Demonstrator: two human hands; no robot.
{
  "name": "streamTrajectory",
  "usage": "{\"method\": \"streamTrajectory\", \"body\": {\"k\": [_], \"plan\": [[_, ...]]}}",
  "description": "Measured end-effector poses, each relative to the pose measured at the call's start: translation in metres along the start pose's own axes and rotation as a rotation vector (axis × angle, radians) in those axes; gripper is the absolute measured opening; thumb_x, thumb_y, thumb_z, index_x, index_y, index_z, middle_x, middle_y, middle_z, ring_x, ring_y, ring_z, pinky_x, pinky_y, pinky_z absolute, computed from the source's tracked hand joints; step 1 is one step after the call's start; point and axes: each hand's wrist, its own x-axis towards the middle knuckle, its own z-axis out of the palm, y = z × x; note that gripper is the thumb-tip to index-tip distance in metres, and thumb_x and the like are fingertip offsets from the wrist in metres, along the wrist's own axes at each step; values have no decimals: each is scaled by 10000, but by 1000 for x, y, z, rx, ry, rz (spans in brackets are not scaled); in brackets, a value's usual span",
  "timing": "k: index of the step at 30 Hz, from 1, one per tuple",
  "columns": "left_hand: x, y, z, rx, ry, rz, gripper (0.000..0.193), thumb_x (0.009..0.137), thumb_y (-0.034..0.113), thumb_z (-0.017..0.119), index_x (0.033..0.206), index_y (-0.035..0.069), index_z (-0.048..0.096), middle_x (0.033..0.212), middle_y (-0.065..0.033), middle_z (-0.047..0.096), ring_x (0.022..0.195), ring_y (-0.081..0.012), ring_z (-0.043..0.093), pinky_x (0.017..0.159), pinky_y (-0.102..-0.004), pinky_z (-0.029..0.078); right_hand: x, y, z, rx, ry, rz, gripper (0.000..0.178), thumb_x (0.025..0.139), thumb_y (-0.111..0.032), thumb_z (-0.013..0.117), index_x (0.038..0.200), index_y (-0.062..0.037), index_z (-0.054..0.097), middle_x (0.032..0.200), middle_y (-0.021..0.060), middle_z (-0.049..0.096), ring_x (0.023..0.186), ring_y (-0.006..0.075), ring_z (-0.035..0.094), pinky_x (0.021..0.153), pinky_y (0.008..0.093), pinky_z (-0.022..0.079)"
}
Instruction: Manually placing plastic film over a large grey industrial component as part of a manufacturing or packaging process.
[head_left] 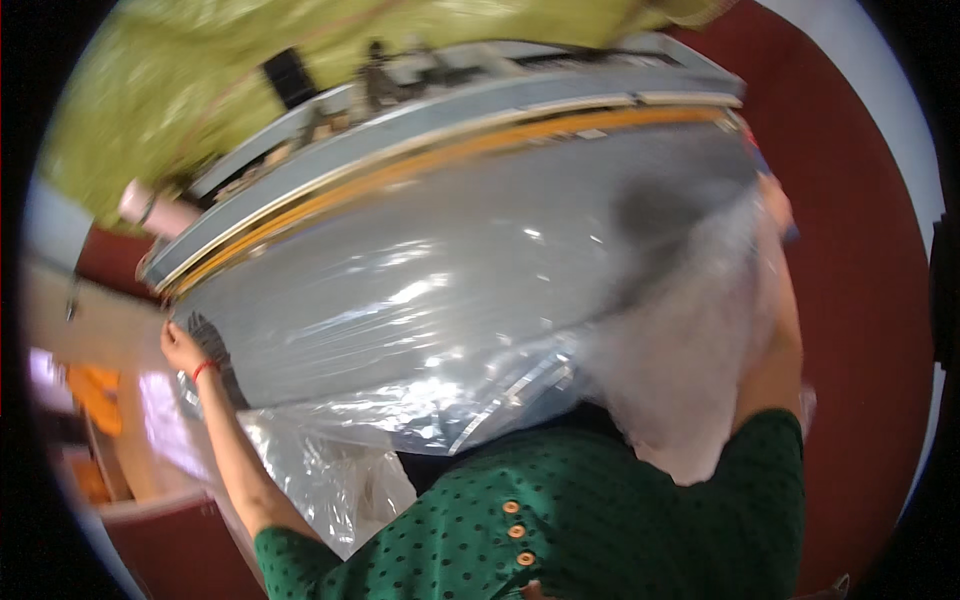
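A wide sheet of transparent plastic film [405,290] stretches between my hands over a smooth grey surface, its lower part hanging in shiny folds toward my body. My left hand [182,347], with a red string at the wrist, pinches the film's edge near the left end of a long grey machine [430,110]. At the far right, my right hand [776,205] grips the bunched film near the machine's other end; motion blurs its fingers. An orange strip [440,150] runs along the machine's near side, just beyond the film.
Yellow-green plastic sheeting [200,90] lies behind the machine. A pink roll [155,208] sits at its left end, and a black block [288,78] stands on top. Dark red floor [850,300] stretches to the right. Orange items [95,400] are at the left.
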Motion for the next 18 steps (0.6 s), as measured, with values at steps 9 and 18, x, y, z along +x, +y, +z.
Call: {"method": "streamTrajectory", "body": {"k": [9,18], "plan": [[-261,406,-71,-1188,-1944,316,550,849,339,498,1291,56,334,1281,-154,398,1171,-272,397,936,-364,345,-9,-2,3,-154,20,-46,341,867,-351,380,921,-60,550,848,219,590,839,380,557,700,458,421],[-376,466,-66,-1128,-2155,175,210,816,139,545,945,-26,558,875,-139,592,873,-263,559,796,-344,420,-4,17,-8,-155,42,-70,333,871,-318,378,917,-37,552,836,210,597,820,372,566,708,459,424]]}}
